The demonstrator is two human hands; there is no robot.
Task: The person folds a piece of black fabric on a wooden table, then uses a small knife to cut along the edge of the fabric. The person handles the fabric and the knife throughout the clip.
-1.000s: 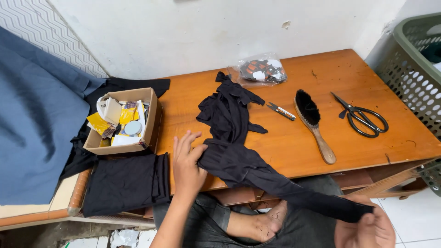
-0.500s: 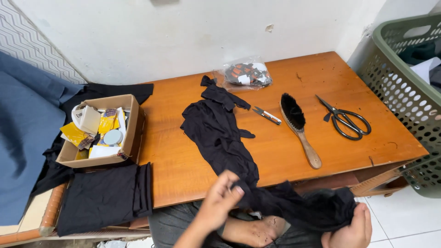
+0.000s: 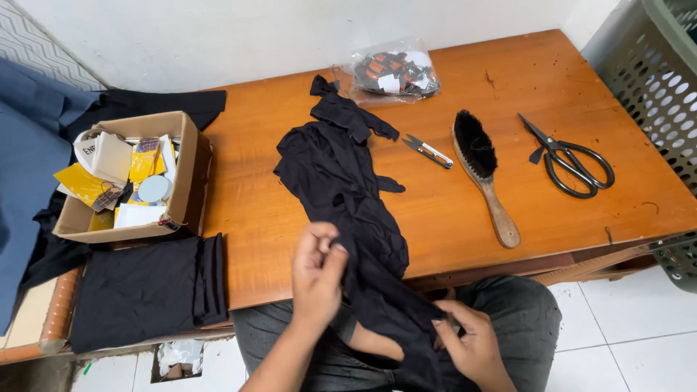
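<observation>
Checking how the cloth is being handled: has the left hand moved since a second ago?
Yes. The left hand has left the wooden table and drawn back past its near edge, now pinching the black garment.

Two hands show at the bottom of the frame: the left hand [image 3: 317, 272] and the right hand [image 3: 472, 345]. One crumpled black garment [image 3: 341, 174] runs from the centre down to the lower middle. One folded stack of black cloth [image 3: 145, 290] sits at lower left. One open cardboard box [image 3: 190, 178] stands at left, its small cards and papers too jumbled to count. One clear plastic bag [image 3: 392, 72] lies at top centre. One thread snipper [image 3: 428, 151], one wooden brush [image 3: 483, 170] and one pair of black scissors [image 3: 573, 160] lie right of centre. One green laundry basket [image 3: 657, 80] fills the upper right.
</observation>
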